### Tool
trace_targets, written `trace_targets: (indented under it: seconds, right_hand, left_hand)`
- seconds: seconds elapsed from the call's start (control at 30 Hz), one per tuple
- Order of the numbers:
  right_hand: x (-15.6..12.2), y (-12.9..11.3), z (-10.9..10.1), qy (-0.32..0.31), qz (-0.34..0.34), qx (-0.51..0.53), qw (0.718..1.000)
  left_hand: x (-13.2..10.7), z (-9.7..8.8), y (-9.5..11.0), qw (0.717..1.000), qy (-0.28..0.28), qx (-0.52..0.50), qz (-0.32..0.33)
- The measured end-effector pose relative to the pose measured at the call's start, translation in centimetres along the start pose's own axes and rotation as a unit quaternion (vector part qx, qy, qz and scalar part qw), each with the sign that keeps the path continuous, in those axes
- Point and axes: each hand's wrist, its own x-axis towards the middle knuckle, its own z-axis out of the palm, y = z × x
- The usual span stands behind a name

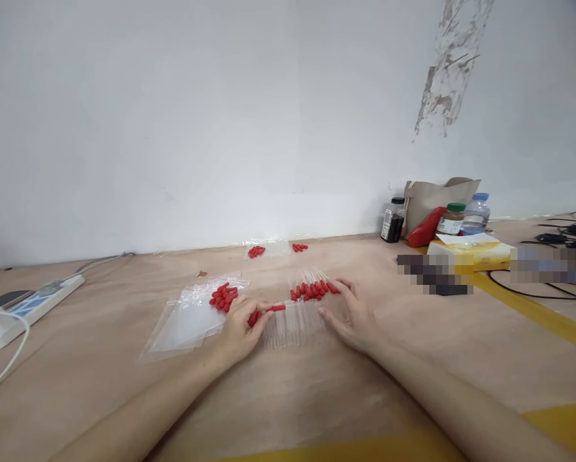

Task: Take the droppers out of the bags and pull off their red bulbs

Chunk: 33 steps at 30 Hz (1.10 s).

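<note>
My left hand is closed, pinching a red rubber dropper bulb between thumb and forefinger. More red shows under its fingers, partly hidden. Just right of it lies a row of thin clear glass tubes. Above them, several red bulbs sit in a row on the ends of further clear tubes. My right hand rests at the right end of this row, thumb and forefinger apart, its forefinger touching the last bulb. A loose pile of red bulbs lies on clear plastic bags at the left.
Near the wall are two small groups of red bulbs, one on a clear bag. A power strip with cables lies far left. At right stand a dark bottle, a grey bag, a green-lidded jar and a yellow tissue pack.
</note>
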Motion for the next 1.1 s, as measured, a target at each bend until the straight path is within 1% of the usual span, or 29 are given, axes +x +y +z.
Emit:
trace_targets:
  seconds: [0.1,0.13,0.2,0.33,0.43,0.57,0.77,0.87,0.93,1.0,1.07,1.1]
  right_hand:
    - [-0.1,-1.5,-0.2,-0.052,-0.120,-0.035,0.991]
    - [-0.2,-1.9,-0.1,-0.069,-0.150,-0.044,0.985]
    - [-0.3,-2.4,0.2,-0.086,-0.184,-0.057,0.978]
    - [-0.6,-2.7,1.0,-0.087,-0.201,-0.071,0.973]
    - [-0.9,-2.6,1.4,-0.095,-0.209,-0.074,0.970]
    - [-1.1,-2.7,1.3,-0.097,-0.220,-0.072,0.968]
    - [-1.6,-3.1,0.8,-0.101,-0.259,-0.061,0.959]
    - [-1.8,-2.9,0.4,-0.113,-0.258,-0.058,0.958]
    - [-1.6,-2.3,-0.3,-0.115,-0.242,-0.054,0.962]
    - [-1.0,-1.4,-1.2,-0.102,-0.200,-0.054,0.973]
    - [-0.2,-0.5,-2.0,-0.084,-0.127,-0.066,0.986]
    - [0.1,-0.2,-2.3,-0.087,-0.102,-0.068,0.989]
  left_hand:
    - [-1.8,-0.6,-0.4,1.000,-0.003,-0.016,0.024]
    - [-2.0,-0.6,-0.4,0.999,-0.001,-0.020,0.030]
    - [-2.2,-0.3,-0.3,0.998,-0.001,-0.026,0.049]
    - [-1.9,0.2,0.3,0.996,-0.015,-0.027,0.082]
    - [-1.9,0.5,0.8,0.995,-0.028,0.005,0.095]
    - [-2.0,0.7,1.3,0.990,-0.038,0.069,0.120]
    - [-2.5,0.4,1.8,0.979,-0.066,0.111,0.159]
    - [-2.9,-0.1,1.8,0.977,-0.073,0.110,0.168]
    - [-3.1,-0.6,1.2,0.980,-0.067,0.105,0.155]
    - [-3.3,-1.2,0.4,0.987,-0.039,0.092,0.125]
    - [-3.3,-1.6,-0.3,0.994,-0.005,0.061,0.093]
    - [-3.2,-1.6,-0.6,0.996,0.006,0.039,0.080]
